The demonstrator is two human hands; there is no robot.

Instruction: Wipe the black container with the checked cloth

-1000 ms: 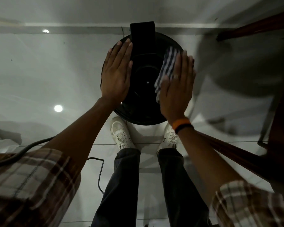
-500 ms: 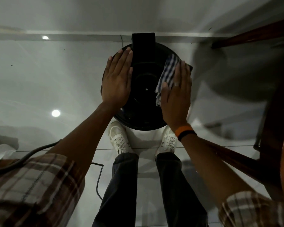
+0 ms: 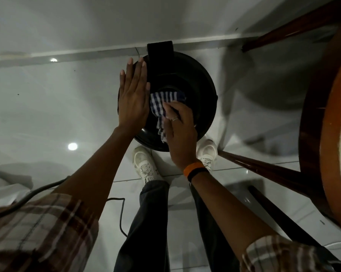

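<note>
A round black container [image 3: 195,85] with a flat black handle at its far side stands on the white floor in front of my feet. My left hand [image 3: 133,97] lies flat, fingers together, against the container's left side. My right hand [image 3: 180,130] presses the blue-and-white checked cloth [image 3: 163,104] onto the middle of the lid, with its fingers bent over the cloth. Part of the cloth is hidden under that hand.
A round wooden table [image 3: 322,118] with dark legs stands close on the right. A black cable [image 3: 122,216] runs over the floor tiles at the lower left. My white shoes [image 3: 146,163] are just short of the container. A white wall base runs behind it.
My right hand has slid the cloth from the lid's right edge toward its middle, next to my left hand. The left hand has stayed on the left side.
</note>
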